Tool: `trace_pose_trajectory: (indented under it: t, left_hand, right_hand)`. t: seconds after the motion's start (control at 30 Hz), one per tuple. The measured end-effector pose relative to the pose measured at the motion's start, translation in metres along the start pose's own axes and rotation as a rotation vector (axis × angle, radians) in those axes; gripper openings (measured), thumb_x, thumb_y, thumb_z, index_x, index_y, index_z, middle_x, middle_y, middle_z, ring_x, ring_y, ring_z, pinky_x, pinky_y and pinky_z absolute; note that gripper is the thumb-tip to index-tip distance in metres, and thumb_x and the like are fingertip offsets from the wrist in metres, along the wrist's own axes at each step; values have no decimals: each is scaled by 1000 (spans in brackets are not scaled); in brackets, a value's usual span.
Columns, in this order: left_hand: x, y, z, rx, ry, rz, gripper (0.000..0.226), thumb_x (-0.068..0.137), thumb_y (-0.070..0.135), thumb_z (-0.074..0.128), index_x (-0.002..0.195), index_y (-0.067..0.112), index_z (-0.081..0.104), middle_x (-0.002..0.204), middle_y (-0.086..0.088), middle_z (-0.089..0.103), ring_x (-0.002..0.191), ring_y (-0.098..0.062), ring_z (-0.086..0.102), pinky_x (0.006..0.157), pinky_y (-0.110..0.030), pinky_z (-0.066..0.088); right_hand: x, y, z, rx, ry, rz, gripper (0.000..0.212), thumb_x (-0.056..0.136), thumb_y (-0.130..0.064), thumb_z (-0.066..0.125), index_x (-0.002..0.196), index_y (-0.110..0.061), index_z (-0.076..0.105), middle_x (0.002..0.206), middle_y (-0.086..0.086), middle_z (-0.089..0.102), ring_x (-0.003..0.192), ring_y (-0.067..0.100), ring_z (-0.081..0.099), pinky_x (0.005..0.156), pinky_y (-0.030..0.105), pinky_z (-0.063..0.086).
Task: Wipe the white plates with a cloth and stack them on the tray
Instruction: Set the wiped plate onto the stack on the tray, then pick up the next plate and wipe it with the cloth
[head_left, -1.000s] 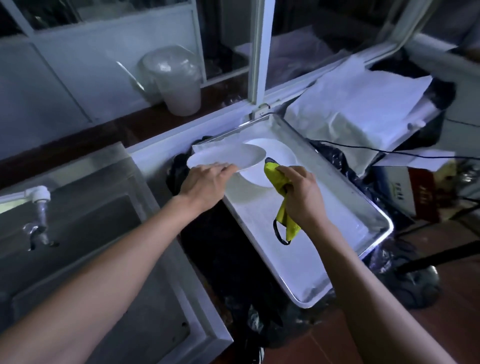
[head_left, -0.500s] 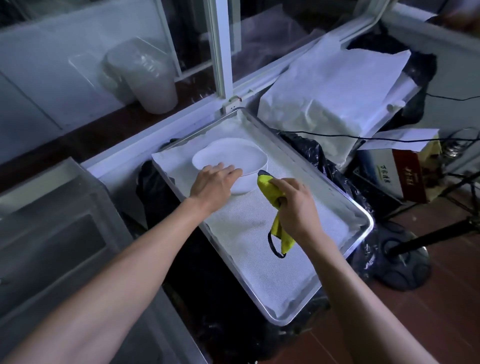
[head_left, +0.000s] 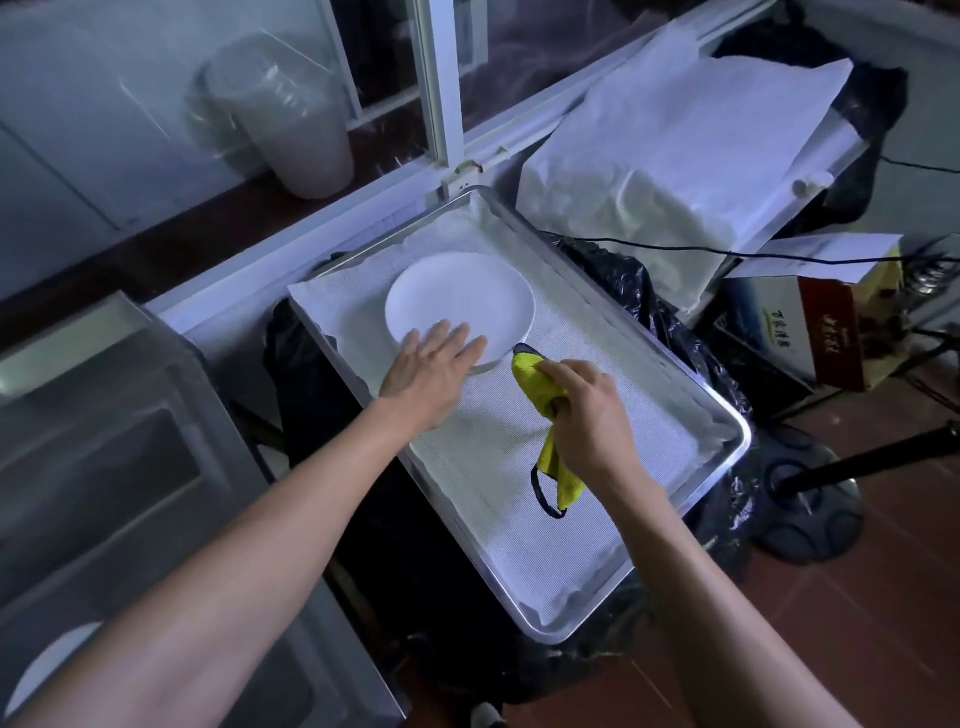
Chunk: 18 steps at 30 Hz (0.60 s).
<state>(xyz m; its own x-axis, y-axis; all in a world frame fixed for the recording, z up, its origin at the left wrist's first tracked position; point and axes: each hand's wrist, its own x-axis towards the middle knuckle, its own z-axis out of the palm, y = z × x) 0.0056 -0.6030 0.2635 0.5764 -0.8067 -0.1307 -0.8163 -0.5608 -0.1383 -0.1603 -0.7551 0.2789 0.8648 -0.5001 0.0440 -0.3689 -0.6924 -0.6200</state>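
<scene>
A white plate lies on top of another plate at the far end of the metal tray, which is lined with a white mesh cloth. My left hand hovers flat over the plate's near edge with straight fingers, holding nothing. To its right, my right hand grips a yellow cloth with a black loop, just off the plate's rim. Another white plate shows in the sink at the bottom left, partly hidden by my left arm.
A steel sink stands to the left. A clear plastic jug sits on the window ledge. White wrapped bundles, a cardboard box, a black cable and a stand base crowd the right side. Black plastic bags lie under the tray.
My left hand lowered the plate onto the stack on the tray and let go, its fingers now straight. My right hand stayed beside it with the cloth.
</scene>
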Motion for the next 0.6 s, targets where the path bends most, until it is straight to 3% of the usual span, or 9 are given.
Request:
trace_pose_trajectory:
  t: [0.27,0.43,0.6]
  left_hand:
    - [-1,1,10,-45,-27,-34,63,103,16,44,160,26,20,167,-3,19,155,-28,13,119,-54,22]
    - [-28,0,5,-138,10,-71,53,103,20,42,156,23,36,162,-3,35,152,-27,23,120,-51,23]
    - [-83,-11,5,-271,115,-123,44,99,18,54,143,14,55,153,-10,50,146,-33,38,114,-58,33]
  right_hand:
    - [-7,1,7,-1,-13,12,67,77,14,47,132,-22,62,128,5,59,111,34,49,90,50,47]
    - [-15,-8,12,11,-17,8,69,76,12,44,133,-23,61,127,4,58,109,34,48,90,51,46]
    - [-22,-40,28,19,-40,-50,68,78,11,44,133,-26,61,125,2,59,107,34,51,87,48,48]
